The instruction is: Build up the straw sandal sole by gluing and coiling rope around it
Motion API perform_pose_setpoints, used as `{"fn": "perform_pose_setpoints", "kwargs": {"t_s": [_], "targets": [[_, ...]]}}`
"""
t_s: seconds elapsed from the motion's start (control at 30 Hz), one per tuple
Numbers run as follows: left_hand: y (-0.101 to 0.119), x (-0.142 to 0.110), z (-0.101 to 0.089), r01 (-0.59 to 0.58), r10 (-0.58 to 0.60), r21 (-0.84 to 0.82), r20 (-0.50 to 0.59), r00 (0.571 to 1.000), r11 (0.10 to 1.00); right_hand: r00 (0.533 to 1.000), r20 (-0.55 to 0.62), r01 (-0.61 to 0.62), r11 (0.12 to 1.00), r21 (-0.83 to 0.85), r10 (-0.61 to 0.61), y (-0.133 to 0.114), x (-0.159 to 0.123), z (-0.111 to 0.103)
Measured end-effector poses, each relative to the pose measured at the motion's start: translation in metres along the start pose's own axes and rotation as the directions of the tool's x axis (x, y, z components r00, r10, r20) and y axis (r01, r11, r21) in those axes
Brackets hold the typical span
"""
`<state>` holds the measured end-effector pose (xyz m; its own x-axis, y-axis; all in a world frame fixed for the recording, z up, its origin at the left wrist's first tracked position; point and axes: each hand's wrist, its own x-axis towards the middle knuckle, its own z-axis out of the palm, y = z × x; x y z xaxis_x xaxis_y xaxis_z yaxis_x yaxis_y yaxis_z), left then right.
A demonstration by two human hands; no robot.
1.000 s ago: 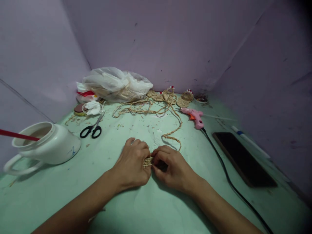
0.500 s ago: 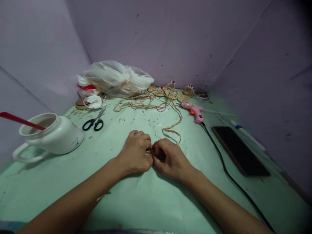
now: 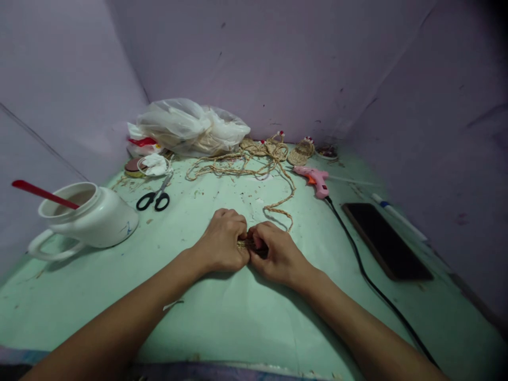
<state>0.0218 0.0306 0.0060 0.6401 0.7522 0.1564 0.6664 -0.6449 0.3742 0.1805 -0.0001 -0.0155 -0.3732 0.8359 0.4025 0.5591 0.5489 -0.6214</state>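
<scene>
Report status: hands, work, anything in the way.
Left hand, right hand closed on woven piece. Piece mostly hidden between them. Cord lies just beyond right hand.

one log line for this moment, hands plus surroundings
left hand: grips woven piece, mostly hidden | right hand: pinches same piece | ahead: braided cord | at right: pink glue gun, phone | at left: white mug

The woven piece point(image 3: 242, 244) and braided cord point(image 3: 278, 210) look rough and straw-like; the mug point(image 3: 107, 221) is smooth, glossy; the bag point(image 3: 192, 127), crinkled, shiny plastic; the glue gun point(image 3: 317, 181), smooth plastic.
</scene>
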Motion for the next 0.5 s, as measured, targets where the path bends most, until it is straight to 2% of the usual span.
{"fn": "perform_pose_setpoints", "kwargs": {"t_s": [0.5], "targets": [[0.0011, 0.0006, 0.0003, -0.047, 0.048, 0.01, -0.029, 0.998, 0.999, 1.0, -0.013, 0.007, 1.0, -0.001, -0.007, 0.0017, -0.0006, 0.0013]]}}
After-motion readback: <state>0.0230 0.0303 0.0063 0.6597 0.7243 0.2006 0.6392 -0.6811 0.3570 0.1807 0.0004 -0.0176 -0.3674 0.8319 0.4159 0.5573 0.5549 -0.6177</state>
